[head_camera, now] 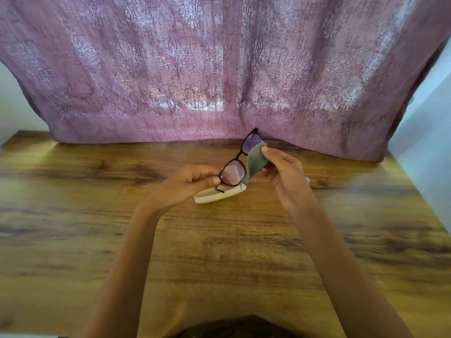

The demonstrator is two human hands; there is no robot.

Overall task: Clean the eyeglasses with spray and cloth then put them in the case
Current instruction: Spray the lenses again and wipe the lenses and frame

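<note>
Our left hand (192, 184) pinches the black-framed eyeglasses (240, 158); our right hand (280, 172) grips the grey-green cloth (255, 162). Excess wiping pressure risks twisting the frame loose.

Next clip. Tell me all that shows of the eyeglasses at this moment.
The eyeglasses have a thin black frame, plastic by its look, and two clear lenses. They are held above the table, tilted, one lens near and low, the other far and high. The left hand pinches the near end, where a temple tip pokes out below. The right hand presses a grey-green cloth against the far lens.
</note>
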